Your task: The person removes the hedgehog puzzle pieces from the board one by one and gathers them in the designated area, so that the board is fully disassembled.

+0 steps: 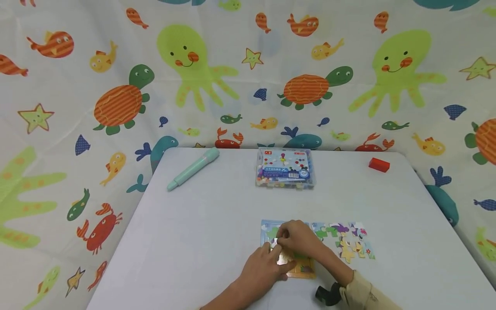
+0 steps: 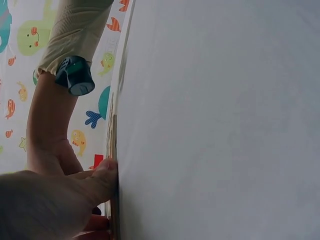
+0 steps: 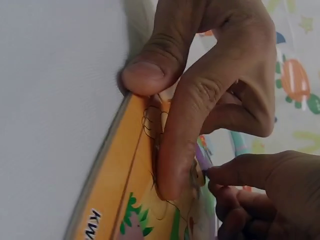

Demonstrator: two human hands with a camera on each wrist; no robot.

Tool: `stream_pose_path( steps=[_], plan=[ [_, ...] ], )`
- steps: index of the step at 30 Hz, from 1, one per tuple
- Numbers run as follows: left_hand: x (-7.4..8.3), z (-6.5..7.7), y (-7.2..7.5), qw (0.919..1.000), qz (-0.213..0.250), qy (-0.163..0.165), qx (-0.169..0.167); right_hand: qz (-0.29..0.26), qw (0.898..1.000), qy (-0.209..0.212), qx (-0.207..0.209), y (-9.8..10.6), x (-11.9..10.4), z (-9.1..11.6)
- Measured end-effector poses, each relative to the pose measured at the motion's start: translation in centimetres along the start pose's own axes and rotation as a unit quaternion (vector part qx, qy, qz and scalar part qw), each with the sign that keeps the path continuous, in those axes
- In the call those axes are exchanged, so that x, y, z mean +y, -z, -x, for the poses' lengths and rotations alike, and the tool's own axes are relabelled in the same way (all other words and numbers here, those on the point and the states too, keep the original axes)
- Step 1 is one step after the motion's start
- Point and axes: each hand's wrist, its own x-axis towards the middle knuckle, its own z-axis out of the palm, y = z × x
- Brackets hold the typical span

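Observation:
A jigsaw puzzle board (image 1: 306,274) with a blue top and an orange lower part lies on the table under both hands. From the left, my left hand (image 1: 262,268) rests on it; in the right wrist view its thumb (image 3: 147,77) touches the board's edge and its extended index finger (image 3: 177,165) presses the surface. My right hand (image 1: 300,238) reaches over the upper part, pinching a small puzzle piece (image 3: 202,159) with some purple on it, mostly hidden by the fingertips. Several loose puzzle pieces (image 1: 347,254) lie right of the board, some joined or overlapping.
At the back of the white table (image 1: 186,241) stands a clear plastic box (image 1: 285,168) of colourful beads. A mint-green tube (image 1: 193,169) lies to its left, and a red block (image 1: 379,165) to its right. A sea-animal cloth hangs behind. A black wrist camera (image 1: 328,295) sits at the right sleeve.

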Motion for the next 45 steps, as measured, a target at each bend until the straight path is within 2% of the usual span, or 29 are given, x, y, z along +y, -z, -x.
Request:
stream_pose_path(
  steps=[4,9,12,18,21,24,27,30,38,45],
  plan=[
    [0.0,-0.1,0.1,0.9999,0.009,-0.003,0.008,-0.064,0.997,-0.017,-0.03,0.7,0.1,-0.2],
    [-0.1,-0.1,0.1,0.9998,0.02,-0.003,0.003,-0.162,0.983,-0.049,-0.075,1.8,-0.2,-0.1],
    [0.0,0.0,0.2,0.9997,0.025,-0.003,0.004,-0.183,0.978,-0.057,-0.08,2.9,0.0,0.4],
    [0.2,0.0,0.2,0.9988,0.043,-0.004,0.02,-0.153,0.982,-0.085,-0.074,7.7,3.2,3.5],
    [0.1,0.0,0.1,0.9988,0.044,-0.003,0.021,-0.149,0.977,-0.111,-0.101,9.8,5.3,5.7],
    [-0.1,0.0,-0.1,0.9988,0.044,-0.003,0.019,-0.147,0.973,-0.118,-0.132,10.8,6.9,7.1],
    [-0.3,0.0,-0.2,0.9989,0.044,-0.004,0.016,-0.135,0.973,-0.113,-0.15,10.8,7.8,7.6],
    [-0.5,-0.1,-0.3,0.999,0.042,-0.003,0.011,-0.109,0.978,-0.103,-0.145,10.3,8.1,7.4],
    [-0.3,-0.3,0.0,0.9988,0.048,-0.006,-0.002,-0.047,0.988,-0.112,-0.094,8.5,7.9,7.2],
    [-0.4,0.0,-0.1,0.9993,0.036,-0.005,0.009,0.029,0.995,-0.084,-0.037,7.5,7.3,7.1]
  ],
)
